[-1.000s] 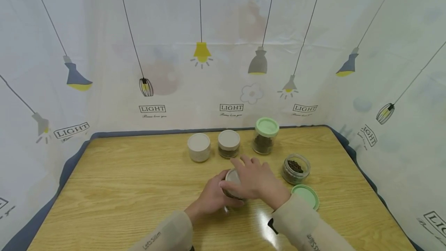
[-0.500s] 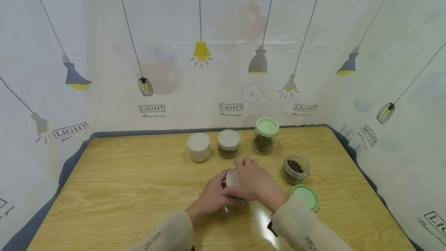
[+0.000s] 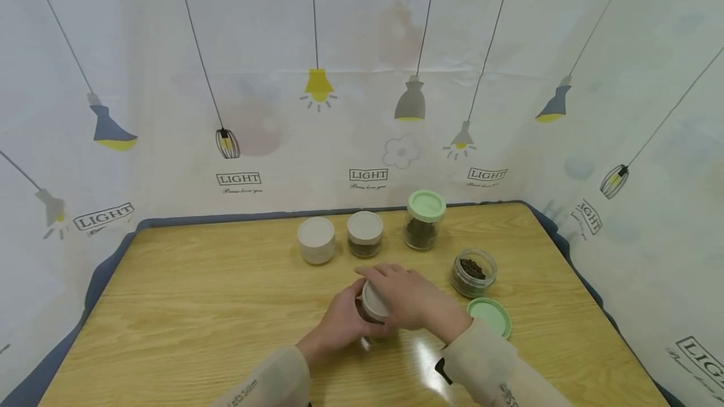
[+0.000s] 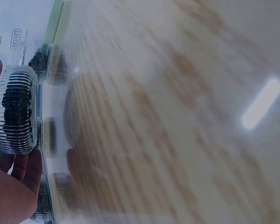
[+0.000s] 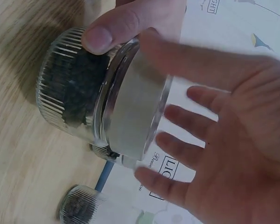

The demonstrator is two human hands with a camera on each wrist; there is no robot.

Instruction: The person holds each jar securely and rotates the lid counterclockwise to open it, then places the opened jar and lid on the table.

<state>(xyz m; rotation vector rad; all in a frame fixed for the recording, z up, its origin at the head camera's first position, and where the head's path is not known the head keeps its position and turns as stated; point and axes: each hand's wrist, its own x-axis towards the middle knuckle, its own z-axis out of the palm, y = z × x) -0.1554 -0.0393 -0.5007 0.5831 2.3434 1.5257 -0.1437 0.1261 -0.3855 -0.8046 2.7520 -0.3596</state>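
My left hand (image 3: 342,321) grips a ribbed glass jar (image 5: 77,79) with dark contents, its thumb lying along the glass in the right wrist view. A pale, whitish lid (image 3: 374,302) sits on this jar. Over the lid reaches my right hand (image 3: 410,297). Seen from the right wrist, its thumb lies against the lid's side, while the other fingers (image 5: 177,147) extend, spread apart, around the lid's top edge with gaps showing. In the left wrist view the jar (image 4: 16,109) stands between the thumb and fingers of the left hand (image 4: 11,191).
Behind the hands stand two jars with whitish lids (image 3: 317,240) (image 3: 364,234) and a taller green-lidded jar (image 3: 423,222). To the right are an uncovered glass jar (image 3: 474,274) of dark bits and a loose green lid (image 3: 490,316). All rest on a wooden table (image 3: 198,319).
My right hand has turned counterclockwise over the lid, its fingers swinging toward the left. The left hand keeps its hold on the jar. The head view has shifted slightly.
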